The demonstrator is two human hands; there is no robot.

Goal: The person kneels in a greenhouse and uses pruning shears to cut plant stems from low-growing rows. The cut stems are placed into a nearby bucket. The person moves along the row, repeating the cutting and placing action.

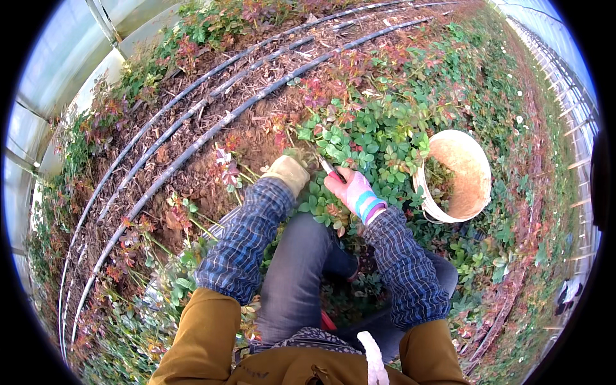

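Observation:
My left hand (287, 173), in a cream-tan glove, is closed low among the leafy stems at the bed's edge. Its fingertips are partly hidden, and what lies in them is too unclear to name. In a pink glove with a blue and white striped cuff, my right hand (355, 192) grips red-handled pruning shears (332, 171). Their blades point up and left into the foliage, just right of my left hand. Green rose-like plants (359, 144) with some reddish leaves surround both hands.
A cream bucket (467, 170) stands tilted among the plants to my right, with some cut greenery inside. Dark irrigation pipes (192, 146) curve along the mulched soil at left. Plastic greenhouse walls (61, 70) rise at both sides. My bent knee (298, 256) is close below my hands.

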